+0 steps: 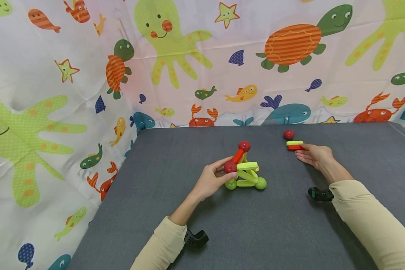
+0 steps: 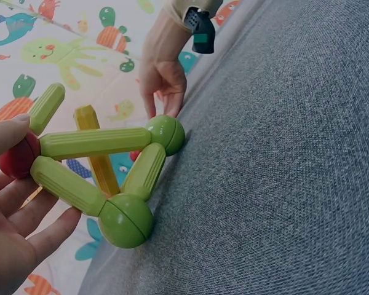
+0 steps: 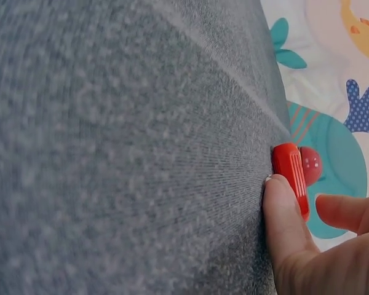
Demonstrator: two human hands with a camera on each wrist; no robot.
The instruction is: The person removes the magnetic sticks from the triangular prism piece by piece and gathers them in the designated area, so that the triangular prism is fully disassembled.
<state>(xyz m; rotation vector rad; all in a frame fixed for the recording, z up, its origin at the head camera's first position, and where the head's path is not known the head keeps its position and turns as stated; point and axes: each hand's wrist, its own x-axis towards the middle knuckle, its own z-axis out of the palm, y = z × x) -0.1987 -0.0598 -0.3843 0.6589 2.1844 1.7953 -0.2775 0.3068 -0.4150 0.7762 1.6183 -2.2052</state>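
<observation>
My left hand [image 1: 213, 180] grips a red ball [image 1: 230, 167] at the near corner of a frame built from balls and ribbed sticks. Green balls [image 2: 126, 220] sit at its base on the table, joined by light green sticks [image 2: 95, 142]. A yellow stick [image 2: 97, 150] slants behind them. A red stick [image 1: 237, 156] leads up to a second red ball [image 1: 244, 146]. Out to the right, my right hand [image 1: 315, 156] reaches a loose red stick [image 3: 290, 175], one digit at its side and another held apart from it. A loose green stick [image 1: 294, 143] lies alongside.
Just beyond the loose sticks lies a loose red ball [image 1: 288, 134]. The grey table [image 1: 175, 150] meets a cloth [image 1: 189, 101] printed with sea animals at its back and left. Each wrist wears a black device [image 1: 320, 194].
</observation>
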